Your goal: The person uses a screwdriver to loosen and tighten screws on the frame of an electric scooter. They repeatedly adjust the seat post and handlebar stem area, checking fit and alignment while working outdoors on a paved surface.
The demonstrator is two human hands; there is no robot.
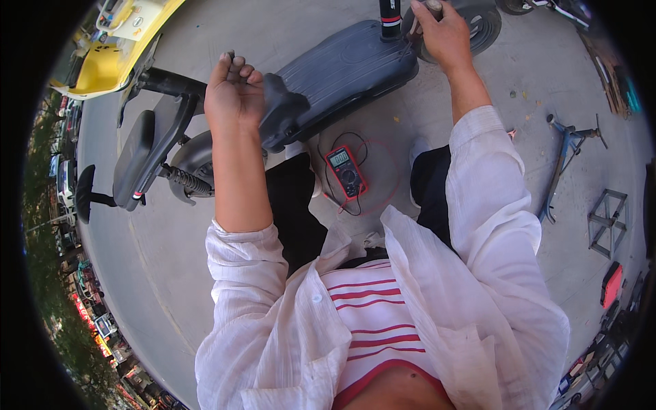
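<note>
Scooter (282, 102) judged heavy, rigid; hold by stem (390, 15). Right hand (447, 37) clamped on brown handle (434, 7) near front edge of deck (348, 65); left hand (234, 89) curled, contents unclear.

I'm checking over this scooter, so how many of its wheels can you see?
2. The front wheel is at upper right, partly hidden behind the right hand; the rear wheel is at left, beside the spring shock absorber, partly hidden by the left forearm.
</note>
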